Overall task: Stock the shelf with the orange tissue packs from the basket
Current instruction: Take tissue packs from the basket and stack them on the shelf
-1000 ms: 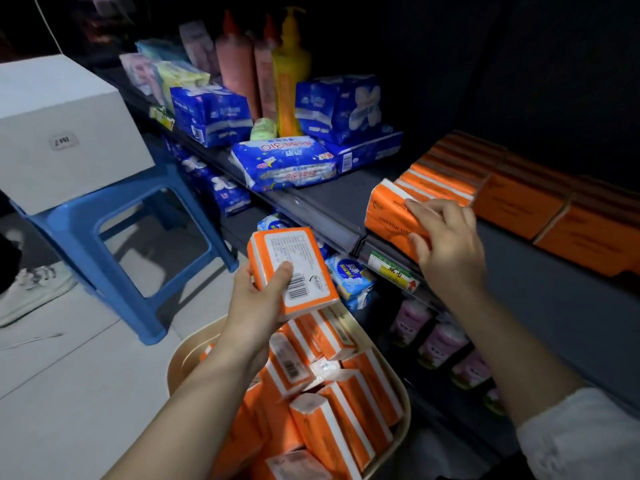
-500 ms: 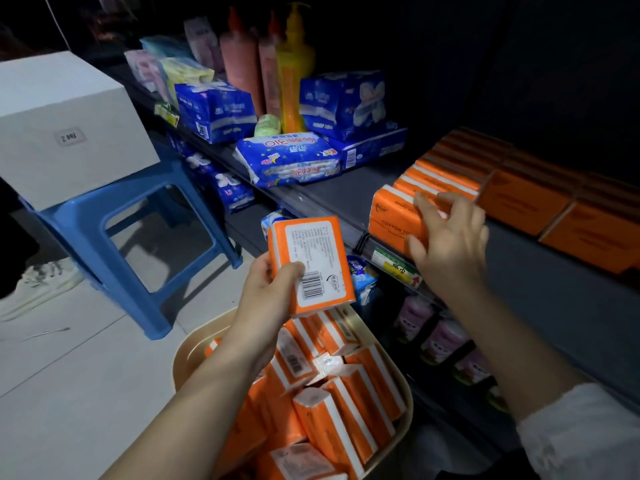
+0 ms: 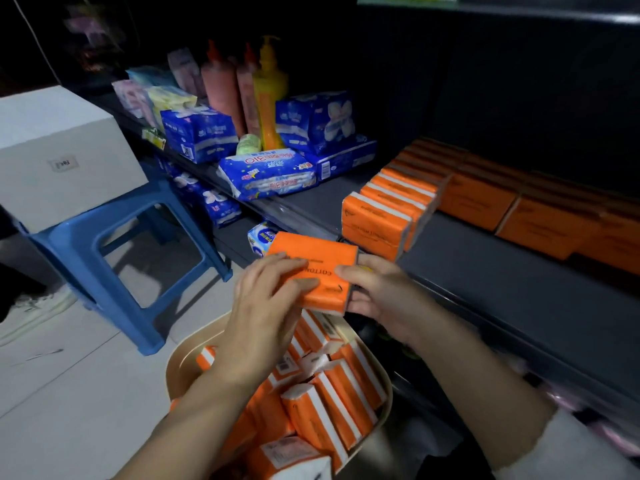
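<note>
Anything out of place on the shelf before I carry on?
The blue star-print pack lies flat and skewed at the shelf front edge, unlike the upright blue packs behind it. The orange row looks orderly.

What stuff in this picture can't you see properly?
All in the head view:
1. The label on the white box: too blurred to read.
2. How many packs the basket holds: the left hand and forearm cover some, and others lie buried.
3. Printing on the held pack: partly under the left hand and right hand, and blurred.
4. The pink things on the lower shelf: dark and smeared.
</note>
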Demonstrator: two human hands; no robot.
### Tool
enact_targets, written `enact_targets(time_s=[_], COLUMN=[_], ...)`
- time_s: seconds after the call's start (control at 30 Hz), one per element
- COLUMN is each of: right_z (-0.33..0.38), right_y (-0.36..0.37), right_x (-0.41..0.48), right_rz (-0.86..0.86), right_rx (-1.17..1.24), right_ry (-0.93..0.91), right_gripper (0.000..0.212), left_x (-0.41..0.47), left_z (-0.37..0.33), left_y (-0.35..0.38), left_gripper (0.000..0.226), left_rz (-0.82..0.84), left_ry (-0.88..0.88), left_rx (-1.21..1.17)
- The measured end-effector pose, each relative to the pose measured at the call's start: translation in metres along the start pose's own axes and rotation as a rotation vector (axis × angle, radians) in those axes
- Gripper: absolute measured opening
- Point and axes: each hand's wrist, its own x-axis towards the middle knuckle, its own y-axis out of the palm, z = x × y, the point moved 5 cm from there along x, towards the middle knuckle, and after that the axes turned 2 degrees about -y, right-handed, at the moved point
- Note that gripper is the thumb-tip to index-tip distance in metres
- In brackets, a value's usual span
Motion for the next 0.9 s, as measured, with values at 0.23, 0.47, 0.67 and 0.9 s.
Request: enact_targets(time_s=[0.23,0.47,0.67,0.9], right_z=[0.010,0.009,0.014,0.009], right_y=[-0.019,-0.015,-0.025,-0.049], right_x=[-0.013,-0.024,-0.025,-0.029], right_rz=[-0.045,0.136,0.081,0.009], right_rx=[0.005,-0.407,-0.241,-0.177], right_ry=[-0.132,-0.164,-0.189,-0.168], right_gripper=[0.041,0.079,0.084,0.087], left_x=[-0.017,-0.020,-0.016,0.000], left_z=[0.002,-0.002,-0.012,-0.030], left_y=[0.000,0.007,0.017,0.037], left_gripper=[0.079,0.056,0.045,0.035], left_rz=[0.074,0.093,0.271,-0.049], left_ry=[-0.561,-0.840,-0.829,-1.143], left_rx=[-0.323,-0.690,-0.839,-1.082])
